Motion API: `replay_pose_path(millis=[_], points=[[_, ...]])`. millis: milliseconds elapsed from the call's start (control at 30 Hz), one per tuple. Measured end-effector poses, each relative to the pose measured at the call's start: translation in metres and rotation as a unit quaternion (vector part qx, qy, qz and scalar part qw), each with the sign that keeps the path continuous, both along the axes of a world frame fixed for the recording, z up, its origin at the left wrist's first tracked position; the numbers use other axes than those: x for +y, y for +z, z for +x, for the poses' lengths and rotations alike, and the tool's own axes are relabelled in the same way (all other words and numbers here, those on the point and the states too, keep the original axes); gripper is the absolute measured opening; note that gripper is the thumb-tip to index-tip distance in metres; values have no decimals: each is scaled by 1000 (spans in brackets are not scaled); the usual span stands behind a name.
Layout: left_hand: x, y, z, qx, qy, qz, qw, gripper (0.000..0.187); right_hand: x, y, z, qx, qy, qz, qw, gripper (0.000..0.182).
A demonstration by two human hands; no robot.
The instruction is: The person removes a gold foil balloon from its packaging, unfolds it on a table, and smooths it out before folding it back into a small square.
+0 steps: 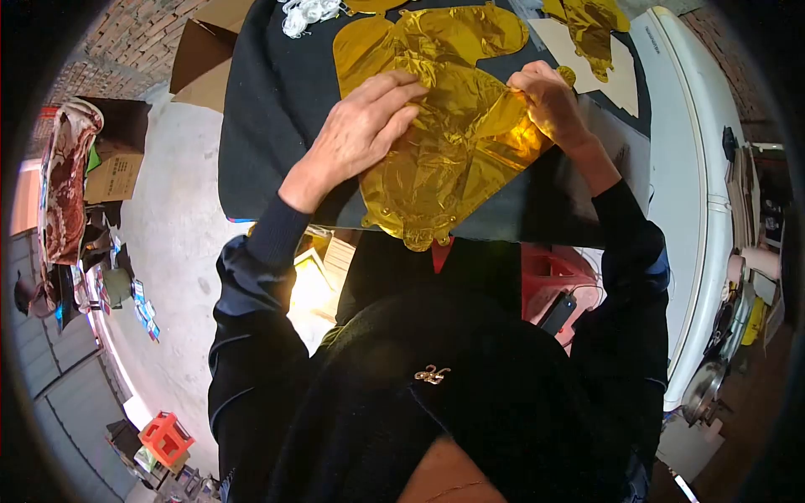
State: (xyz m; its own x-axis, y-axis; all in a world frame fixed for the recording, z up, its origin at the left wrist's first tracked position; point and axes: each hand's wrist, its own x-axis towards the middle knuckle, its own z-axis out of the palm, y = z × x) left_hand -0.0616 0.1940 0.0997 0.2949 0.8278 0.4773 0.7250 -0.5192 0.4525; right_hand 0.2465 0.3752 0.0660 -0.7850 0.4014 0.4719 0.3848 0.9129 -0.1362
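Note:
A large, crinkled gold foil sheet [436, 159] with rounded lobes lies flat on the black-covered table [260, 109], its lower end reaching over the near edge. My left hand [365, 126] rests on its left side, palm down, with the fingers extended over the foil. At the right side my right hand [545, 101] has its fingers curled and pinched on the foil's edge, where the foil is pulled up and catches the light.
White string [309, 15] lies at the table's far left, and more gold foil [591, 33] on cardboard at the far right. A white appliance [679, 168] stands along the right side. A cardboard box [201, 63] is left of the table, a red stool [166, 438] at lower left.

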Motion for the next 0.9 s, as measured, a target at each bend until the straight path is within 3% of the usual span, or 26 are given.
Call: replay_pose_path(millis=[167, 400, 500, 900], points=[[33, -40, 13, 68, -17, 14, 997, 39, 4, -10, -1, 1, 11, 15, 1000, 27], [30, -59, 32, 179, 34, 6, 983, 60, 10, -8, 6, -27, 26, 8, 999, 33], [19, -55, 35, 184, 26, -5, 983, 60, 11, -8, 8, -17, 56, 11, 998, 37], [35, -47, 36, 178, 27, -10, 984, 59, -8, 2, 7, -19, 23, 47, 998, 22]])
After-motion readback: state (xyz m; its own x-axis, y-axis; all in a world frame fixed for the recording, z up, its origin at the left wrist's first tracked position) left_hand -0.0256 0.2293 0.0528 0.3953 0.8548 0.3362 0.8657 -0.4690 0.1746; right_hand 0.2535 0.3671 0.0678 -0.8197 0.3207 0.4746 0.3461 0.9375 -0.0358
